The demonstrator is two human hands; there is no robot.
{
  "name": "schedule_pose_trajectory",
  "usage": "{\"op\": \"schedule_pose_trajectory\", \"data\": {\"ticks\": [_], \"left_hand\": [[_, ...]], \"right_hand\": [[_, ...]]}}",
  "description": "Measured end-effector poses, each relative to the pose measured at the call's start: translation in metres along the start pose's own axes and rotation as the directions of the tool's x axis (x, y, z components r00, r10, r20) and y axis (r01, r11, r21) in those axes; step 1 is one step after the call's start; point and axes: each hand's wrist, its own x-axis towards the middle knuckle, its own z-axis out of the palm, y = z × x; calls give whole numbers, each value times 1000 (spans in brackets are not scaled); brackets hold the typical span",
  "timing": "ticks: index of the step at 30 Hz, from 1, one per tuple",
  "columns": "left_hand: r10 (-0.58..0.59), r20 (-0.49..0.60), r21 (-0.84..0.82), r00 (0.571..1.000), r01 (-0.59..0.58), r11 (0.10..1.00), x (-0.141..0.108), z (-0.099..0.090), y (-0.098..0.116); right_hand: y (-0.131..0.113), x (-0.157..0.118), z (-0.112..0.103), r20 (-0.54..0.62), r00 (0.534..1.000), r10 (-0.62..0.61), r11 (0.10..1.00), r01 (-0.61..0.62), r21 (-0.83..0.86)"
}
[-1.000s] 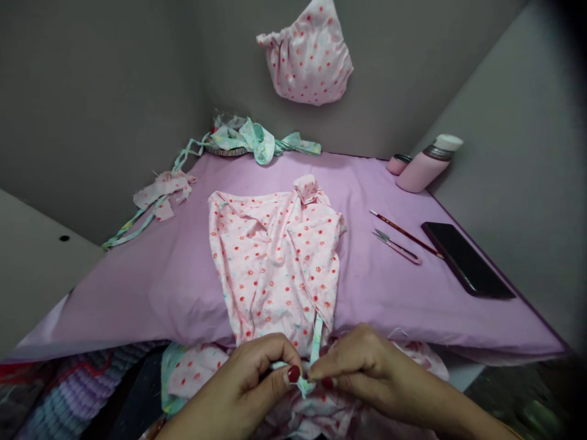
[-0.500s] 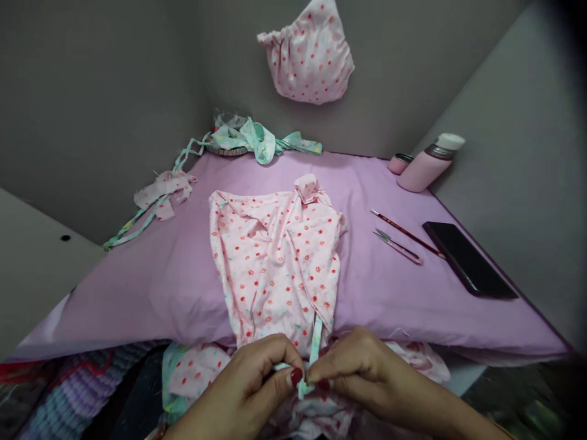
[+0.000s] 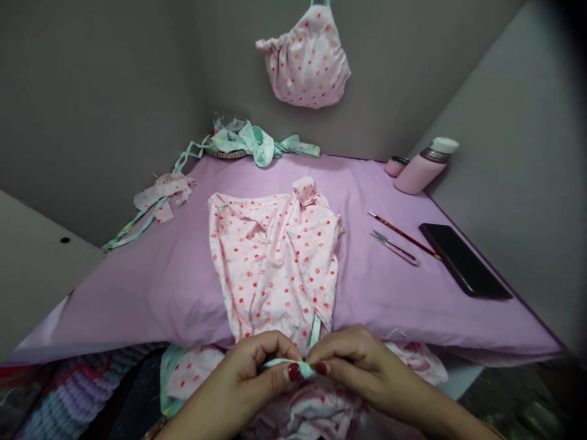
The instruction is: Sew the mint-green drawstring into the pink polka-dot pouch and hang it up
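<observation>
Near the table's front edge, my left hand (image 3: 261, 366) and my right hand (image 3: 355, 363) meet with thumb and forefinger pinched. Between them they grip a narrow mint-green fabric strip (image 3: 316, 328), which runs up to the pink cloth with red flower prints (image 3: 279, 263). That cloth lies creased on the table and hangs over its front edge. Below my hands is more of the bunched pink printed fabric (image 3: 316, 406). The fingers partly hide the pinched bit of the strip.
On the lilac-covered table (image 3: 380, 293) lie thread snips (image 3: 395, 247), a pencil (image 3: 403, 234) and a black phone (image 3: 465, 261). A pink bottle (image 3: 424, 168) stands at the back right. Green strips (image 3: 261, 143) and pink scraps (image 3: 165, 190) lie back left. A gathered pink pouch (image 3: 309, 64) hangs above.
My fingertips have come closer together, and the strip end that hung below them now lies level between the two pinches. The view has shifted slightly.
</observation>
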Motion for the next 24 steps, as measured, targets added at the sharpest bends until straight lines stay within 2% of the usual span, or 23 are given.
{"op": "schedule_pose_trajectory", "data": {"ticks": [6, 10, 13, 17, 21, 24], "left_hand": [[-45, -10, -29, 999, 44, 999, -1, 1, -2], [-65, -34, 38, 997, 66, 997, -2, 4, 0], [-43, -51, 19, 998, 44, 999, -2, 4, -1], [-5, -56, 44, 998, 7, 999, -2, 3, -7], [35, -61, 82, 998, -30, 996, -1, 3, -8], [18, -74, 135, 997, -8, 991, -3, 3, -5]], "right_hand": [[-1, -1, -1, 37, 999, -36, 999, 37, -26], [-7, 0, -1, 92, 992, -88, 983, 101, -155], [-15, 1, 0, 72, 997, -36, 973, 51, -225], [-23, 0, 4, 76, 997, 19, 976, -2, -219], [-22, 0, 10, 66, 997, 44, 994, -37, -104], [-19, -5, -1, 111, 989, 95, 976, -115, 186]]}}
